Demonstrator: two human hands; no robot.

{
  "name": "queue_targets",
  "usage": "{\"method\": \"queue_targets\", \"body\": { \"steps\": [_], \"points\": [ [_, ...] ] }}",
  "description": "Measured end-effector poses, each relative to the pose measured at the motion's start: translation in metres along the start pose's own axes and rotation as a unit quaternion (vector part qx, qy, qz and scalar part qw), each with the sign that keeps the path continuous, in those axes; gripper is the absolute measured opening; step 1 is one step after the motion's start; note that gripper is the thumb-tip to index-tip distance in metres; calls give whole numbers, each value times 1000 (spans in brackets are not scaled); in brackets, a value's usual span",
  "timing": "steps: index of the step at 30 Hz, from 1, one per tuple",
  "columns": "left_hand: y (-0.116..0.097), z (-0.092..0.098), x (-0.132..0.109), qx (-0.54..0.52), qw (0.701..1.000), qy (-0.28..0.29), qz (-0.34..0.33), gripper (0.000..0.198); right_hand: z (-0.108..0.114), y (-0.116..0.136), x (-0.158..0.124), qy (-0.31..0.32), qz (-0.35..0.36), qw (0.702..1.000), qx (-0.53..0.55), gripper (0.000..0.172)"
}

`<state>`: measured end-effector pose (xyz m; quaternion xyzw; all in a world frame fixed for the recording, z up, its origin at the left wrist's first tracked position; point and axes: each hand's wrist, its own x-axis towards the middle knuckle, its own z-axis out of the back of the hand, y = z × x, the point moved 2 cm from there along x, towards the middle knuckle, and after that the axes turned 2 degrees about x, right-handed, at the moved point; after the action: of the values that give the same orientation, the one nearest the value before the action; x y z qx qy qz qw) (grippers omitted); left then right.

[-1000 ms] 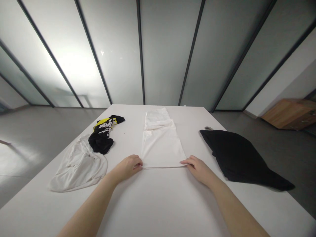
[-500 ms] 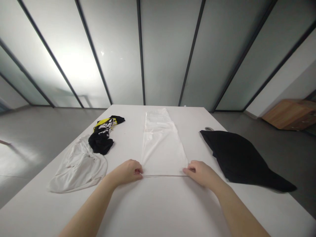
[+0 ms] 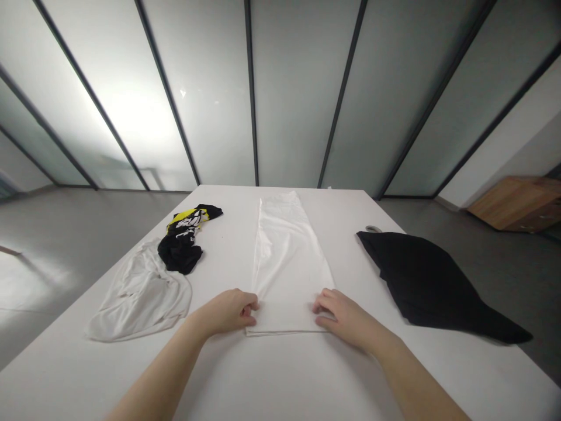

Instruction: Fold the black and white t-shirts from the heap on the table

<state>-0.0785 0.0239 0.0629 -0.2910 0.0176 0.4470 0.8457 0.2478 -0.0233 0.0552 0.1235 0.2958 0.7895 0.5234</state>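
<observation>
A long white cloth, folded into a flat strip, lies lengthwise down the middle of the white table. My left hand rests at the cloth's near left edge with its fingers curled against it. My right hand lies on the near right part, fingers spread. The cloth's near folded edge runs just in front of both hands. Whether the left hand grips the fabric is hidden.
A crumpled white garment and a bunched black-and-yellow printed garment lie on the left of the table. A flat black garment lies to the right, overhanging the edge. A tape roll sits behind it.
The cloth's near edge has come toward me and now lies flat instead of stretched thin. Both hands have moved toward me, and the right hand has spread its fingers.
</observation>
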Motion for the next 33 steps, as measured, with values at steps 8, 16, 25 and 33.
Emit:
{"method": "queue_targets", "body": {
  "steps": [8,16,25,33],
  "points": [
    [-13,-7,-5,-95,993,71,-14,20,-3,2,-9,91,-79,993,-5,8],
    [20,12,59,-139,950,-270,79,22,-17,48,10,13,26,999,-17,20],
    [35,39,127,-83,931,-270,230,23,-62,111,77,11,154,986,-62,31],
    [39,33,133,-19,936,-263,232,24,-96,98,91,-45,154,982,-102,27]
  ]
}}
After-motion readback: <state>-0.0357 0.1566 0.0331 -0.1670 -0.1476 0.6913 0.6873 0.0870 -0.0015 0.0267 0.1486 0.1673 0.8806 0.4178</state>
